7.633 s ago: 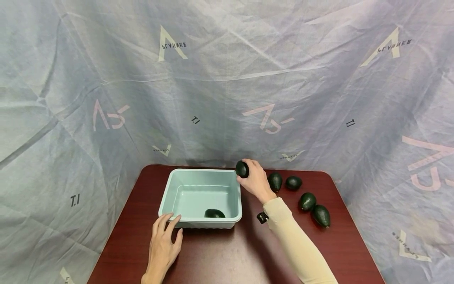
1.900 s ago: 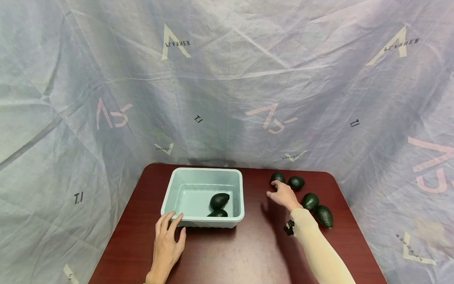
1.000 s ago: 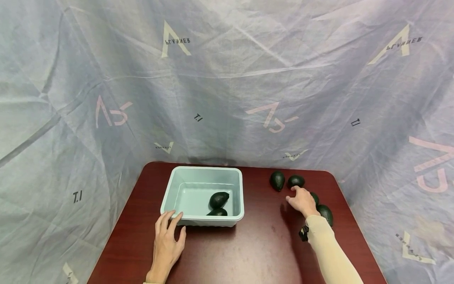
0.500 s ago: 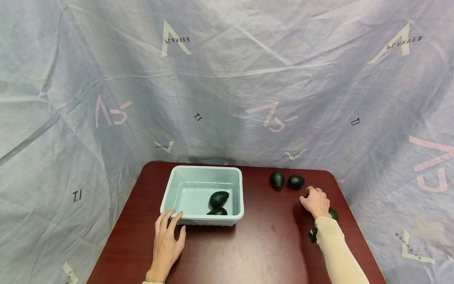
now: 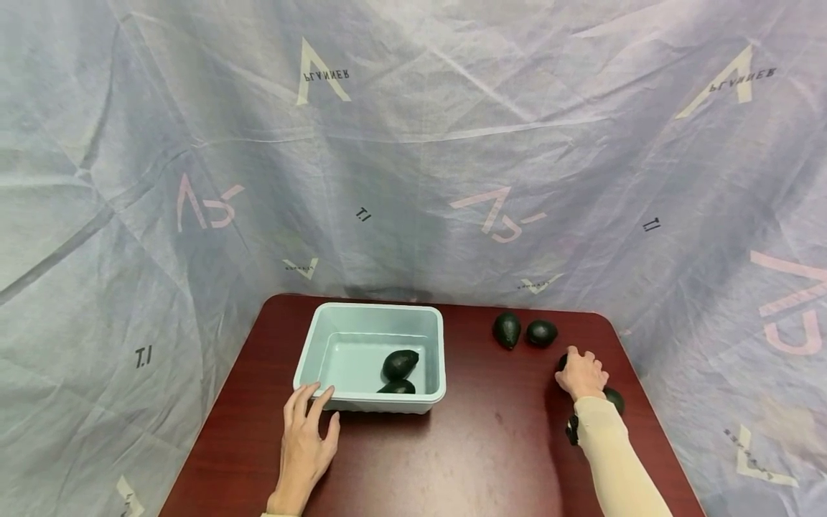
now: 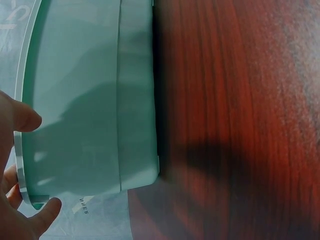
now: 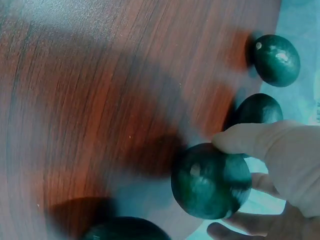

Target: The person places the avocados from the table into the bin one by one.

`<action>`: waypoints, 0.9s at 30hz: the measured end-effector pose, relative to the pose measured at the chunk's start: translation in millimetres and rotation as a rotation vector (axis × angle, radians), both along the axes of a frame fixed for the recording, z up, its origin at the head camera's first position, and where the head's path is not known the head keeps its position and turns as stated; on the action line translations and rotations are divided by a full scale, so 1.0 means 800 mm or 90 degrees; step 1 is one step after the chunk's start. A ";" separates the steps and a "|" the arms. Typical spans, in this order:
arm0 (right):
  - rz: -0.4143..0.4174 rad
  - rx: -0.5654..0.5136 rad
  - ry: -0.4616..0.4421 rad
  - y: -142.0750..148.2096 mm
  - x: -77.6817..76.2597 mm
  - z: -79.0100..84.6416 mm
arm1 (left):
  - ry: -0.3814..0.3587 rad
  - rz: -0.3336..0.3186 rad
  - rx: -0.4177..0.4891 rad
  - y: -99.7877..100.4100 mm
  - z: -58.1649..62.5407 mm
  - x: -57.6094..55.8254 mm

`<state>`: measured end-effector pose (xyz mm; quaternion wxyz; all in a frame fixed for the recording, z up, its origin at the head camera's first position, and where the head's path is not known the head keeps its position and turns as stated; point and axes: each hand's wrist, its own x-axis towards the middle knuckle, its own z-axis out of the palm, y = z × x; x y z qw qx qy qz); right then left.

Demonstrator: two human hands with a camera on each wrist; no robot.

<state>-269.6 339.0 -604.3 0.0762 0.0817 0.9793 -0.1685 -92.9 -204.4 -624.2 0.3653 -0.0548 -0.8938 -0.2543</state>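
In the head view my right hand (image 5: 583, 375) is at the table's right side, thumb and fingers around a dark green avocado (image 7: 210, 182). The right wrist view shows the thumb on one side and fingertips on the other. Another avocado (image 5: 614, 399) lies partly hidden behind the wrist. My left hand (image 5: 304, 449) rests relaxed fingertips on the front-left rim of a pale green plastic tub (image 5: 368, 397), the thumb held in front of its wall. Inside the tub, at the right, lie two avocados, one farther back (image 5: 400, 365) and one partly hidden by the front rim (image 5: 399, 387).
Two more avocados lie near the table's back edge, one upright-lying (image 5: 507, 330) and one beside it (image 5: 541, 333). Glossy reddish-brown wood makes up the table (image 5: 465, 452). A grey printed cloth (image 5: 413, 158) hangs close behind and at both sides.
A second avocado has come to lie in the tub. My right hand has gone from the tub past the back avocados to one at the right and grips it. The left hand stays at the rim.
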 end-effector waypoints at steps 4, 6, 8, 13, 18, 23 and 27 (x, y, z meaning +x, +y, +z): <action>-0.002 -0.010 -0.018 0.004 0.001 0.000 | 0.007 -0.003 0.001 0.001 0.000 0.000; 0.001 -0.012 -0.017 0.003 0.002 0.000 | 0.008 -0.003 0.001 0.001 0.000 0.000; 0.007 -0.010 -0.005 0.003 0.002 -0.001 | 0.008 -0.001 0.000 0.001 0.000 0.000; 0.021 -0.002 0.027 0.001 0.002 -0.006 | 0.009 0.002 -0.002 0.000 -0.001 0.000; 0.026 -0.015 0.038 0.000 0.000 -0.007 | 0.013 -0.004 0.001 0.000 -0.002 0.000; 0.024 -0.047 0.057 -0.003 -0.001 -0.003 | 0.010 -0.006 0.004 0.000 -0.002 -0.001; 0.029 -0.060 0.067 -0.006 0.000 0.004 | 0.008 -0.005 0.003 0.000 -0.002 -0.001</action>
